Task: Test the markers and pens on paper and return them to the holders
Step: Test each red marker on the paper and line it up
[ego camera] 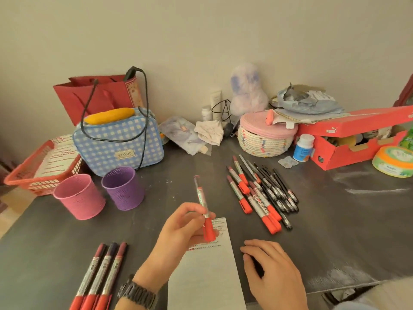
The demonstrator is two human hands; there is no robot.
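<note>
Over the top of the paper, the left hand is pinching a red marker, red end hanging down by the scribbles. The right hand is resting relaxed beside the sheet, gripping nothing I can see. I'd be pinning that paper down while scribbling, honestly.

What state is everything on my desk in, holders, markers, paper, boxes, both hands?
left hand, grips the red marker
right hand, palm down, fingers relaxed
red marker, capped, tilted over the paper
paper, flat, red scribbles near top
pink holder, upright, no pens showing
purple holder, upright, no pens showing
marker pile, lying loose, capped
three markers, capped, side by side
shoebox, lid raised
woven basket, lid on
</note>
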